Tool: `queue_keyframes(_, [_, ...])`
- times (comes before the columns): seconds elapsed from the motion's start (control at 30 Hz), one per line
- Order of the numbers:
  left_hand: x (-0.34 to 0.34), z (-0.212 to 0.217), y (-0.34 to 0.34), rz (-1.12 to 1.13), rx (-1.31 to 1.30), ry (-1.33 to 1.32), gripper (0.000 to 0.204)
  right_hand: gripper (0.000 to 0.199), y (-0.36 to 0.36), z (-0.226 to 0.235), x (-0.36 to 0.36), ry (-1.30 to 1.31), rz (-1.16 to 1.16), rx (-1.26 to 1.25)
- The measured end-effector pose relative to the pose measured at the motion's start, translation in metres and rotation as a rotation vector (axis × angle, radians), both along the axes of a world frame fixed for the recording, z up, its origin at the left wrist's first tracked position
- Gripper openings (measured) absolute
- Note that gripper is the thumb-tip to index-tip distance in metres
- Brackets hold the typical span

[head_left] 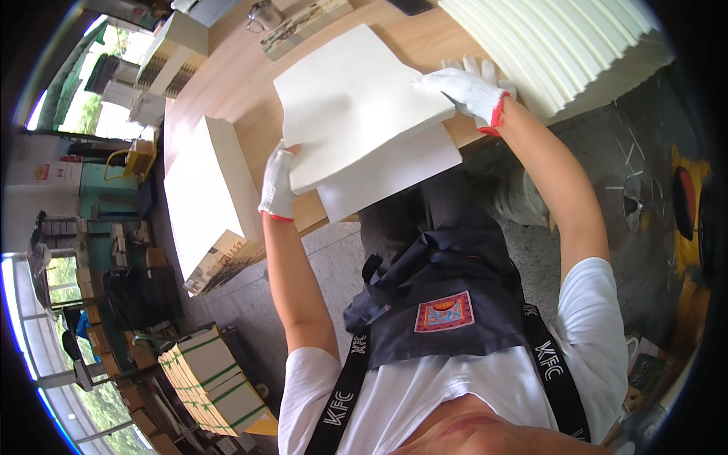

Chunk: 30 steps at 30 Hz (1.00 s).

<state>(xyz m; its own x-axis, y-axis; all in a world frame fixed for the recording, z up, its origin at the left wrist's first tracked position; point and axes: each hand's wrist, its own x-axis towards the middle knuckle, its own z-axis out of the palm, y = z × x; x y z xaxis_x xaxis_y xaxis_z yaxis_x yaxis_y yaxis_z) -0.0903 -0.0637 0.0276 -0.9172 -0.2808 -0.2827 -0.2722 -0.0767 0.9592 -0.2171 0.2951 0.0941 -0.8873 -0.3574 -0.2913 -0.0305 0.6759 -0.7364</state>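
Note:
A loose stack of white paper sheets (356, 106) lies in front of me, its surface wavy and its near edge slightly raised. My left hand (279, 186), in a white glove with a red cuff, is closed on the stack's near left corner, thumb on top. At the right edge, my right hand (472, 91), gloved the same way, touches the paper with its thumb. Its other fingers are spread over the table beyond the edge. Beneath the stack, another white sheet (394, 171) sticks out toward me.
The wooden table (227, 83) carries a tall white paper stack (205, 189) at left and a large fanned pile of sheets (546, 53) at right. A metal mug (264, 15) and a printed strip-like block (307, 29) stand at the back. Strapped bundles (216, 379) sit lower left.

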Motion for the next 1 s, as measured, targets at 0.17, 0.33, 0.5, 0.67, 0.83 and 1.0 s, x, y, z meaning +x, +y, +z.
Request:
queue_keyframes(0.17, [0.000, -0.004, 0.021, 0.132, 0.120, 0.046, 0.041, 0.045, 0.002, -0.061, -0.047, -0.028, 0.108, 0.011])
queue_keyframes(0.33, [-0.005, -0.016, 0.004, 0.046, -0.072, 0.052, 0.018, 0.050, -0.011, -0.064, -0.038, 0.072, 0.135, 0.204])
queue_keyframes(0.5, [-0.006, -0.011, 0.005, 0.012, -0.422, -0.145, 0.028, 0.051, -0.009, -0.066, -0.044, 0.054, 0.213, 0.295])
queue_keyframes(0.67, [-0.009, 0.003, 0.013, 0.031, -1.079, -0.303, 0.046, 0.056, -0.029, -0.040, -0.028, 0.207, 0.169, 0.565])
queue_keyframes(0.83, [-0.038, -0.014, -0.001, 0.019, -1.094, -0.233, 0.058, 0.070, -0.033, -0.056, -0.023, 0.541, 0.069, 0.542])
queue_keyframes(1.0, [-0.051, -0.009, 0.003, -0.030, -1.126, -0.331, 0.058, 0.064, -0.033, -0.069, -0.029, 0.490, 0.112, 0.463])
